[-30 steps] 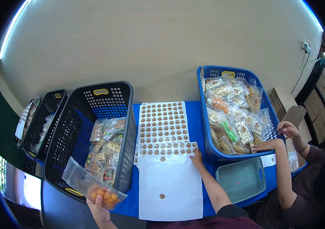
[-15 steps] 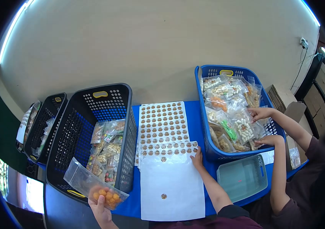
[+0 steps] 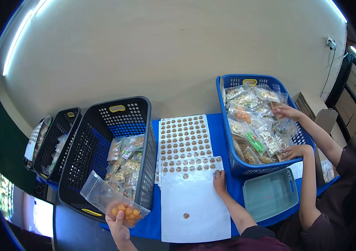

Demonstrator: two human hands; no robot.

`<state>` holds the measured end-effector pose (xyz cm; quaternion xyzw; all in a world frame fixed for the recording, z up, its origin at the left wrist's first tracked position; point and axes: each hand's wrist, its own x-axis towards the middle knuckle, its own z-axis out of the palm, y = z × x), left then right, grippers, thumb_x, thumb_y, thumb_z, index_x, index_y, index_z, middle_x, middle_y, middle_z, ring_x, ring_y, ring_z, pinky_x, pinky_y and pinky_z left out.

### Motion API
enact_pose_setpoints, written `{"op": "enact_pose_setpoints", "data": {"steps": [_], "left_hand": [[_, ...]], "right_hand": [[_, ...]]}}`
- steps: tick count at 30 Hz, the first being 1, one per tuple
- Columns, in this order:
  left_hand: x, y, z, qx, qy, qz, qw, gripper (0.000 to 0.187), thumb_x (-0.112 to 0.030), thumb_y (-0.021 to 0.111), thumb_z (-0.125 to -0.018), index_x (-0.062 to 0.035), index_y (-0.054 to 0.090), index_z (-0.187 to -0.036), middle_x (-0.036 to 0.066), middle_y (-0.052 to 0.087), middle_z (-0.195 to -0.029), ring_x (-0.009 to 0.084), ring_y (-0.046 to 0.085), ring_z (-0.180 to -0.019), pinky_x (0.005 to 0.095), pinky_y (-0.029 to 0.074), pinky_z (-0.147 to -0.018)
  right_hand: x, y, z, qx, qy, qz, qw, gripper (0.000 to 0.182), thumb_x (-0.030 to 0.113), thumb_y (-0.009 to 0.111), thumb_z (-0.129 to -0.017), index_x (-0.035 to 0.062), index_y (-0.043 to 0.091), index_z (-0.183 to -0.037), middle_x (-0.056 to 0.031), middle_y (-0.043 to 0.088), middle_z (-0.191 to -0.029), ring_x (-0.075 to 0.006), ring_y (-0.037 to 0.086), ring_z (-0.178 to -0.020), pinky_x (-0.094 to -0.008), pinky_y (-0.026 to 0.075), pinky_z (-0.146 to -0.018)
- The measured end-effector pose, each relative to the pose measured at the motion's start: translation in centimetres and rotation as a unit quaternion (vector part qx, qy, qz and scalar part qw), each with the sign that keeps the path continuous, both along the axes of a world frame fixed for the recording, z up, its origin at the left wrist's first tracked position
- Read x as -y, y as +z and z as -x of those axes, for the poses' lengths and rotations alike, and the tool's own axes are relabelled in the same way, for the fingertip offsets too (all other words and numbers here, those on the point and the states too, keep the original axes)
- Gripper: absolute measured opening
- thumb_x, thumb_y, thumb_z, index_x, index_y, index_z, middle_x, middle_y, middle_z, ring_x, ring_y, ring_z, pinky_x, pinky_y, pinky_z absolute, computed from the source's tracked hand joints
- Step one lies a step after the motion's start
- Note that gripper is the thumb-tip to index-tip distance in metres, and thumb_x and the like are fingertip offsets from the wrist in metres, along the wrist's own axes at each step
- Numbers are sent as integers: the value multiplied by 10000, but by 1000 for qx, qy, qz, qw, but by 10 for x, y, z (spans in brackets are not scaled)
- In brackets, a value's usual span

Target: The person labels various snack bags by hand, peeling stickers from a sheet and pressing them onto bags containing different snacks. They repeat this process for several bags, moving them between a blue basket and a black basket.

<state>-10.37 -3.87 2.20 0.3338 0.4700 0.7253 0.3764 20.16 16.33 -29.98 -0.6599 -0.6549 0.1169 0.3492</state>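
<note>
My left hand [image 3: 119, 226] grips the lower end of a clear bag [image 3: 125, 212] with round orange snacks, thumb on top, over the front of the large black basket [image 3: 145, 157]. My right hand [image 3: 219, 182] rests at the right edge of a sticker sheet [image 3: 194, 198], fingers drawn together; whether they pinch anything is too small to tell. Round brown stickers line the sheet's upper rows, and one sits alone low on its white part. Behind it lies a fuller sticker sheet [image 3: 185, 138].
At the right, a co-worker's two hands [image 3: 288, 112] reach into a blue basket [image 3: 249, 169] of snack bags. A translucent tray [image 3: 270, 194] stands in front of it. Smaller black baskets [image 3: 56, 144] are at the left, and flattened cardboard [image 3: 305, 104] at the right.
The view has shifted, so most things appear a little further right and lower. My right hand's fingers are more drawn in at the sheet's edge. The co-worker's hands have moved slightly among the bags.
</note>
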Motion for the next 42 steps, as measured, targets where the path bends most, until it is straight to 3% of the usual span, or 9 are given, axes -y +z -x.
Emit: {"op": "enact_pose_setpoints", "data": {"steps": [5,8,17,19,22,25,29,32,42], "left_hand": [[0,1,0,2,-6,0,1000,285,-137,560,-806,9,456,-1028,107,556,-883,175,572,-774,297,498,-701],[-1,1,1,-11,-7,0,1000,271,-128,558,-806,9,463,-1019,106,556,-883,179,573,-782,301,500,-708],[0,8,-17,-14,54,0,998,206,-90,537,-818,2,486,-994,127,577,-857,187,582,-782,287,501,-692],[-2,4,-27,-34,73,-18,997,195,-137,517,-844,-3,489,-982,122,578,-844,170,587,-743,268,508,-648],[-3,-10,-65,79,-2,24,997,243,-245,460,-879,-10,481,-939,87,572,-811,139,573,-606,250,516,-517],[-9,-40,-110,11,-149,75,986,392,-341,320,-915,13,454,-1017,194,576,-936,249,613,-777,290,522,-567],[-13,-56,-146,-40,-293,62,953,375,-291,319,-924,31,472,-1039,159,582,-955,226,602,-821,308,508,-693],[-15,-39,-157,-100,-313,83,941,334,-250,386,-912,32,547,-993,97,597,-912,113,559,-815,228,458,-712],[-13,-41,-171,-120,-362,57,923,327,-244,402,-908,30,560,-994,74,604,-882,98,548,-816,223,441,-727]], "right_hand": [[1,1,-7,-174,18,19,984,156,-1,511,-762,9,535,-915,-129,469,-910,-223,507,-787,-307,441,-665],[21,62,-10,-448,57,249,856,114,58,519,-808,14,559,-905,-30,528,-815,-99,514,-648,-225,461,-608],[122,183,-31,-631,168,286,701,189,83,550,-815,0,554,-986,3,549,-813,-52,469,-636,-181,405,-585],[134,205,-34,-610,159,271,727,147,59,558,-804,16,560,-945,-15,554,-812,-64,484,-649,-183,410,-593],[149,222,-41,-617,156,233,735,104,51,551,-806,24,560,-906,-32,565,-818,-77,497,-661,-190,414,-610],[159,248,-42,-638,175,192,725,79,47,549,-806,20,556,-881,-42,574,-822,-83,502,-667,-196,414,-623],[176,290,-42,-626,223,164,729,96,38,548,-803,2,557,-893,-45,575,-806,-76,497,-661,-193,403,-607],[186,304,-41,-580,221,147,770,137,30,561,-793,-11,558,-924,-41,576,-786,-63,493,-646,-182,393,-570],[192,306,-23,-495,157,79,851,261,-26,616,-736,-27,506,-973,-57,589,-757,-55,538,-674,-159,414,-594]]}}
